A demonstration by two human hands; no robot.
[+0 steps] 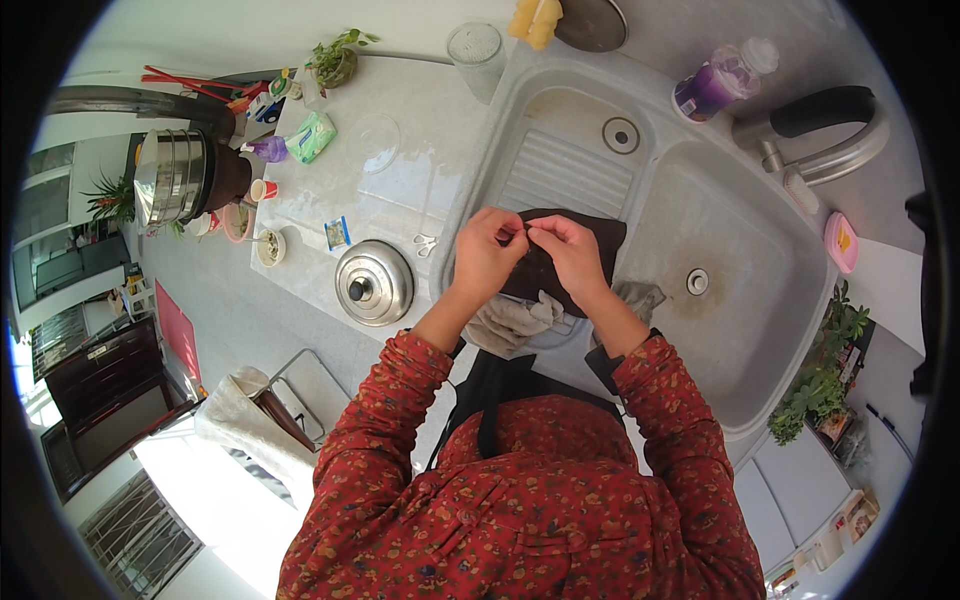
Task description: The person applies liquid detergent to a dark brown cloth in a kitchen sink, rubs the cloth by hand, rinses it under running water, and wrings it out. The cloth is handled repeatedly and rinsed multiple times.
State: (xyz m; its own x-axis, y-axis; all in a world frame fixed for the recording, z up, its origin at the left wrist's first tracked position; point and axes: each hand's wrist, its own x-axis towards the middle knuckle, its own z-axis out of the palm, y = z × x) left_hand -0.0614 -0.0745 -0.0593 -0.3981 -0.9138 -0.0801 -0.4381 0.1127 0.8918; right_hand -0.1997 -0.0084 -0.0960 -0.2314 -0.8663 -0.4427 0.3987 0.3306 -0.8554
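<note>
In front of me, a dark brown cloth [609, 238] is spread over the near end of the sink's ribbed drainboard. My left hand [489, 251] and my right hand [568, 251] meet above it, thumbs and forefingers pinched together. They seem to grip a small fold of the cloth; the fingers mostly hide that spot. Beneath the wrists, a crumpled pale rag [514, 321] lies on the sink's front rim. A greyish rag [637, 300] hangs beside it, close to my right forearm.
The grey double sink [750, 225] has a faucet [832, 161] and a purple detergent bottle [716, 86] behind it. On the counter [420, 187] at left are a steel pot lid [375, 283], scissors [425, 244], a bowl [271, 247] and a glass [478, 60].
</note>
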